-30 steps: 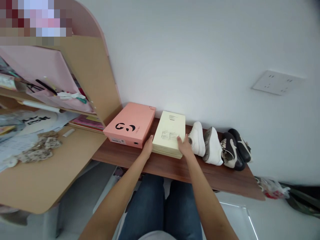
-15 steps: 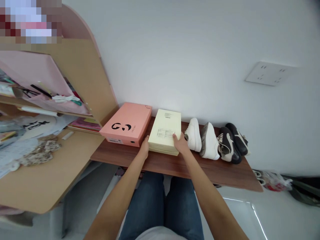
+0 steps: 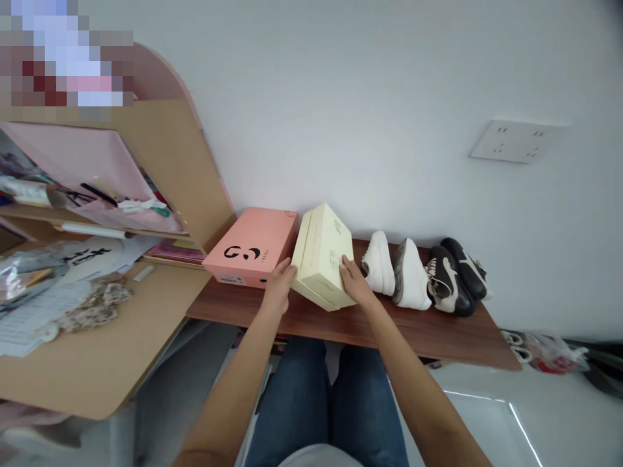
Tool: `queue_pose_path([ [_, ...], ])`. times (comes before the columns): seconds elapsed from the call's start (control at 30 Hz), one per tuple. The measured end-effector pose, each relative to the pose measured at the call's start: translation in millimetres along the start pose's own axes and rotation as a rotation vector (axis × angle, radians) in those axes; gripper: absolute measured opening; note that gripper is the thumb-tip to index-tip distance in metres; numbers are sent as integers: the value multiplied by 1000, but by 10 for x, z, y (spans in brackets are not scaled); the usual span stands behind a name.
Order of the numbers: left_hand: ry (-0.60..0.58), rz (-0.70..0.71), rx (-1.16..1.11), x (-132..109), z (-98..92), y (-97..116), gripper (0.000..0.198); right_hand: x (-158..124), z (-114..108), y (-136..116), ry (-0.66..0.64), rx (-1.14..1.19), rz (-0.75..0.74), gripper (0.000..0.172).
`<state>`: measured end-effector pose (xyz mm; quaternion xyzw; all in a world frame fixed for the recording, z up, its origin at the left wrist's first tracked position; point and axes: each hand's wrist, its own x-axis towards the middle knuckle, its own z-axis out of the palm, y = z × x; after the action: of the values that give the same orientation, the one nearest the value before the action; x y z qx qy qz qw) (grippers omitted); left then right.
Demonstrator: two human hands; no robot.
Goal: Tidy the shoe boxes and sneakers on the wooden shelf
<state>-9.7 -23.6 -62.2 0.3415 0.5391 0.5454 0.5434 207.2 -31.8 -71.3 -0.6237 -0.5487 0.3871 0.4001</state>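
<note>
Between my two hands a cream shoebox [image 3: 325, 263] is tilted, its left side raised and its lid seam showing. My left hand [image 3: 279, 285] grips the box's left edge. On its right side my right hand [image 3: 354, 280] holds on, with the thumb on the printed face. To the left lies a closed pink shoebox [image 3: 256, 237] with black lettering on its lid. White sneakers [image 3: 411, 279] stand just right of my right hand, and black and cream sneakers [image 3: 450, 282] sit farther right.
The brown wooden bench top [image 3: 389, 331] runs along a white wall with a socket plate [image 3: 518, 141]. At left a desk [image 3: 121, 344] holds papers, a patterned cloth [image 3: 97, 301] and shelves. A plastic bag [image 3: 555, 353] lies on the floor at right.
The cream shoebox has gone from lying flat to tilted, its left side lifted toward the right. My left hand has come up with it. The view has shifted slightly.
</note>
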Motion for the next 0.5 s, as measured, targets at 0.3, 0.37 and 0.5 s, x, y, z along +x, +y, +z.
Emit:
queue_pose_path([
  [0.3, -56, 145, -68, -59, 319, 183, 49, -27, 54, -468, -90, 289, -36, 89],
  [0.37, -70, 142, -61, -73, 335, 184, 48, -31, 76, -466, -97, 346, -75, 87],
  [0.5, -102, 150, -91, -83, 332, 107, 44, -32, 91, -361, -83, 406, -96, 79],
])
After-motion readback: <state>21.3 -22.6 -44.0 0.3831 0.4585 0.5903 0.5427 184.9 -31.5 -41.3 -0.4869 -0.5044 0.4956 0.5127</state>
